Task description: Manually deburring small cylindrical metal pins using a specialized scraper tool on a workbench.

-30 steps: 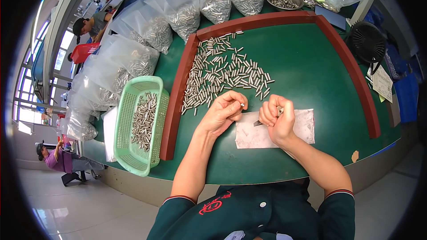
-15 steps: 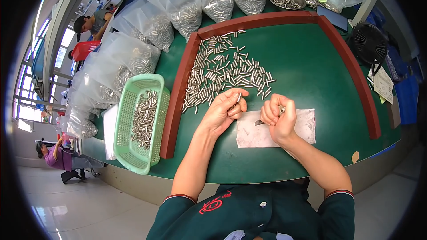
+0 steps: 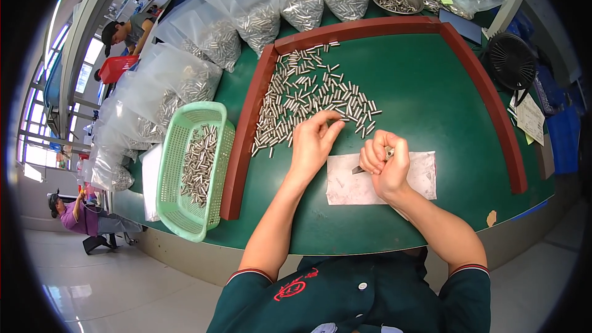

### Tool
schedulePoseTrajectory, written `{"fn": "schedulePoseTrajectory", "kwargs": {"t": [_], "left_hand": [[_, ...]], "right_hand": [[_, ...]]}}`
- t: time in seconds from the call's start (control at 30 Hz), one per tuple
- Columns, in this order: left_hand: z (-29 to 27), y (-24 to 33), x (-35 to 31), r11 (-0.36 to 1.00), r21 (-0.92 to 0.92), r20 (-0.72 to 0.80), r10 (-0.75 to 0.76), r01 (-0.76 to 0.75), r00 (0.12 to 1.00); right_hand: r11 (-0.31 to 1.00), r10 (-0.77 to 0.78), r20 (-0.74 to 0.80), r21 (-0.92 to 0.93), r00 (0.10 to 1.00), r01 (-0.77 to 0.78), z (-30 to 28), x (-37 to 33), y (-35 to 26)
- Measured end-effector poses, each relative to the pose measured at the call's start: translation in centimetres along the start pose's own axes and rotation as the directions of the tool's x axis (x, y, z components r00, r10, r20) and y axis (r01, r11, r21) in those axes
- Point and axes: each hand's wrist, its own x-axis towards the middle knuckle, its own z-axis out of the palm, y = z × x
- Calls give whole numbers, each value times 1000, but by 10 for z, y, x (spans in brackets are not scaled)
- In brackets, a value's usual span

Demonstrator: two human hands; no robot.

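Note:
Many short metal pins (image 3: 296, 102) lie loose on the green tabletop, packed against the dark red rail on the left. At the near right edge of this pile is my left hand (image 3: 313, 143), thumb and forefinger pinched together on a metal pin (image 3: 344, 119). My right hand (image 3: 388, 163) is a fist above a stained white cloth (image 3: 413, 176). It is closed around a small tool (image 3: 357, 170) whose dark, flat tip sticks out on the left; a metallic end shows by the thumb. Most of the tool is hidden by the fingers.
A red-brown rail (image 3: 364, 28) frames the work area. Left of it stands a light green basket (image 3: 165, 191) holding more pins. Clear bags (image 3: 259, 18) of pins line the back and left. A steel bowl (image 3: 398, 0) and a black fan (image 3: 510, 60) stand behind and right.
My left hand has moved up and slightly right, from beside the cloth to the pile's edge, and turned back-up. My right hand has stayed almost still.

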Motion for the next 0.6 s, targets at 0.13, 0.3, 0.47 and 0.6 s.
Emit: {"fn": "schedulePoseTrajectory", "kwargs": {"t": [0.13,0.3,0.47,0.6], "left_hand": [[9,-2,3,935,170,-77,326,-310,942],[-3,16,-3,995,99,101,-16,6,995],[-17,-6,-15,294,-850,466,35,437,884],[-12,-18,-14,155,-871,481,86,465,872]], "right_hand": [[1000,14,12,10,1000,-14,2,0,3],[1000,13,-5,12,1000,-13,-1,0,1],[1000,19,9,20,1000,-19,-2,1,2],[999,26,-6,32,1000,-26,1,0,0]]}}
